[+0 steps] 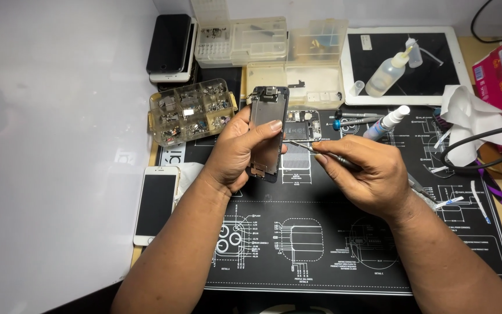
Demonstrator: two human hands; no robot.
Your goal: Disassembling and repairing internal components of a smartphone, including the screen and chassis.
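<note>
My left hand holds a phone screen assembly upright over the black work mat, its metal back plate facing me. My right hand grips a thin metal tool whose tip touches the right edge of the assembly, beside my left thumb. Behind the assembly lies an opened phone body on the mat, partly hidden.
A clear parts box with several small compartments sits left of the assembly. A white phone lies at the mat's left edge. Plastic organisers, a tablet, a squeeze bottle, a spray bottle, screwdrivers and cables crowd the back and right.
</note>
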